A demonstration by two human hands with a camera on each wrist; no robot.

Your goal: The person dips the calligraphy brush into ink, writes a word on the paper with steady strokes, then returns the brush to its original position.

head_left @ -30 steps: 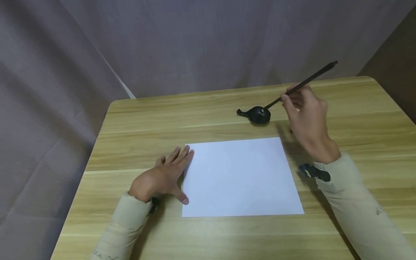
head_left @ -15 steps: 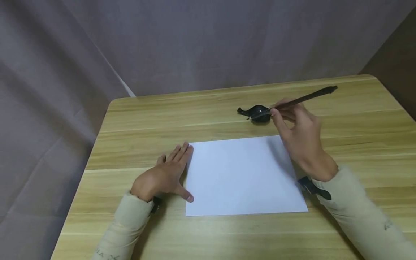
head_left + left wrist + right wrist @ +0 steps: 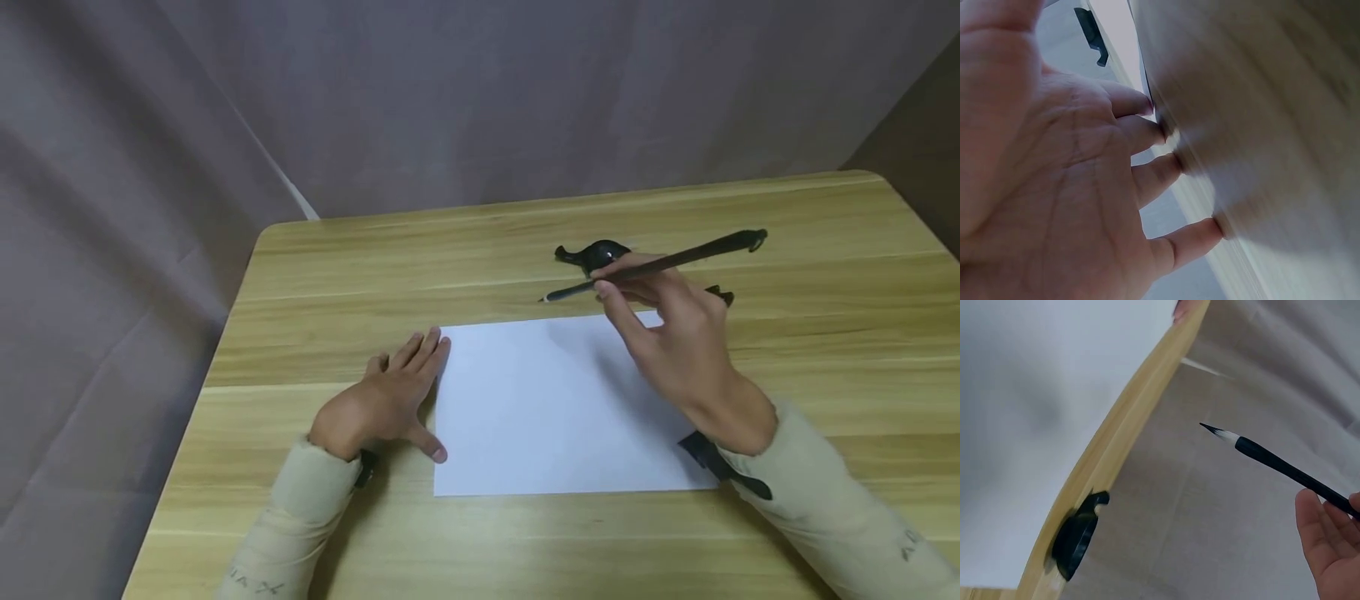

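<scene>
My right hand pinches a black-handled calligraphy brush between thumb and fingers, above the far edge of the white paper. In the right wrist view the brush shows pale bristles with a dark, pointed tip. A glossy black ink dish with a curved end lies behind the paper, partly covered by the right hand. My left hand rests at the sheet's left edge, fingers spread, fingertips and thumb on the margin. In the left wrist view its fingertips press down on the tabletop side.
The wood-grain table has rounded far corners. A small black object shows partly behind the right hand. A grey curtain hangs behind the table, with a brown surface at the far right.
The brush has left the ink dish and moved left and nearer, its tip now short of the paper's far edge. The left hand has stayed at the sheet's edge.
</scene>
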